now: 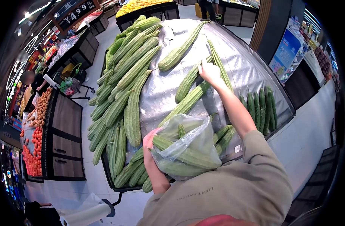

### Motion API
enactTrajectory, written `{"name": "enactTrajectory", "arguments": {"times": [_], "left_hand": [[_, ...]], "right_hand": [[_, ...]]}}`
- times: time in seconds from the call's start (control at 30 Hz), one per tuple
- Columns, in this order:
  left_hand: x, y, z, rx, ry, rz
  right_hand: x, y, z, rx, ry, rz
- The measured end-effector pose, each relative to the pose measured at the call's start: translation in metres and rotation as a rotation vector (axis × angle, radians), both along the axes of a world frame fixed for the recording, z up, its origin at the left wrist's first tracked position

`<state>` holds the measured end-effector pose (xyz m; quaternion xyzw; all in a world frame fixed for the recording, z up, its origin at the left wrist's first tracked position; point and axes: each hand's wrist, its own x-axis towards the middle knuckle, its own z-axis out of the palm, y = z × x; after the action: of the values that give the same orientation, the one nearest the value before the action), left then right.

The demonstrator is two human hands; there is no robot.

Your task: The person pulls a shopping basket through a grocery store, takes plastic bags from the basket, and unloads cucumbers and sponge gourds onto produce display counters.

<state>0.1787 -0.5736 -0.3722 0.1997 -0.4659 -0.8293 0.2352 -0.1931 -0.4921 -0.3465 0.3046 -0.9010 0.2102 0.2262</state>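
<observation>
My left hand (pixel 151 138) is closed on the gathered edge of a clear plastic bag (pixel 180 167), held near my body. Ridge gourds (pixel 182 150) lie inside, seen through the film. My right hand (pixel 210 72) reaches forward, its fingers closed at the stem end of a green ridge gourd (pixel 186 83) on the silver mat (pixel 157 90). Under my right forearm and running toward the bag lies another long gourd (pixel 185 105). A narrow gourd (pixel 220 66) is just right of my right hand, and one more (pixel 182 49) lies farther back.
A large pile of ridge gourds (pixel 133 71) fills the stand's left side. Dark green cucumbers (pixel 262 109) line its right edge. Tomatoes (pixel 33 152) are on a left stand, near a shopping cart (pixel 76 77). A bag roll (pixel 86 214) stands lower left. People are in the background.
</observation>
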Motion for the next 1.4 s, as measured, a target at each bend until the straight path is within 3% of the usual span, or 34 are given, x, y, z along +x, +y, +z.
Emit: {"name": "enactTrajectory", "arguments": {"times": [0.1,0.23,0.3,0.37,0.4,0.5,0.6,0.67,0.73,0.77,0.8,0.87,0.97,1.23,1.3,1.4], "left_hand": [[0.000,-0.004,-0.005,-0.053,0.001,0.010],[-0.002,0.003,0.004,-0.022,-0.014,-0.011],[-0.006,0.011,0.012,0.070,-0.018,0.051],[-0.008,0.013,0.009,0.105,-0.029,0.103],[-0.009,0.015,0.010,0.102,-0.023,0.110],[-0.013,0.021,0.015,0.091,-0.010,0.108],[-0.016,0.027,0.018,0.089,0.001,0.105],[-0.017,0.030,0.020,0.083,0.012,0.106],[-0.019,0.035,0.025,0.077,0.028,0.111],[-0.020,0.039,0.027,0.076,0.039,0.117],[-0.022,0.041,0.027,0.074,0.046,0.129],[-0.024,0.043,0.025,0.092,0.051,0.187],[-0.022,0.037,0.016,0.014,0.088,0.007],[-0.020,0.045,0.009,-0.027,0.130,0.019],[-0.019,0.043,0.007,-0.008,0.114,0.061],[-0.015,0.043,0.009,-0.032,0.093,0.087]], "right_hand": [[0.047,0.023,0.044,-0.079,-0.064,0.204],[0.151,0.077,0.149,-0.472,-0.086,0.960],[0.193,0.103,0.181,-0.751,0.123,1.221],[0.228,0.125,0.225,-0.692,0.341,1.404],[0.239,0.140,0.213,-0.799,0.255,1.287],[0.248,0.161,0.218,-0.790,0.067,1.398],[0.256,0.170,0.224,-0.640,-0.025,1.299],[0.249,0.159,0.205,-0.724,0.069,1.288],[0.251,0.134,0.173,-1.003,0.127,1.314],[0.234,0.136,0.159,-0.701,-0.037,1.287],[0.235,0.120,0.138,-0.759,-0.231,1.203],[0.225,0.087,0.082,-0.629,-0.319,0.999],[0.228,0.080,0.037,-0.502,-0.413,0.917],[0.236,0.088,0.014,-0.345,-0.576,0.955],[0.243,0.092,0.022,-0.132,-0.743,0.862],[0.242,0.091,0.024,-0.107,-0.770,0.814]]}}
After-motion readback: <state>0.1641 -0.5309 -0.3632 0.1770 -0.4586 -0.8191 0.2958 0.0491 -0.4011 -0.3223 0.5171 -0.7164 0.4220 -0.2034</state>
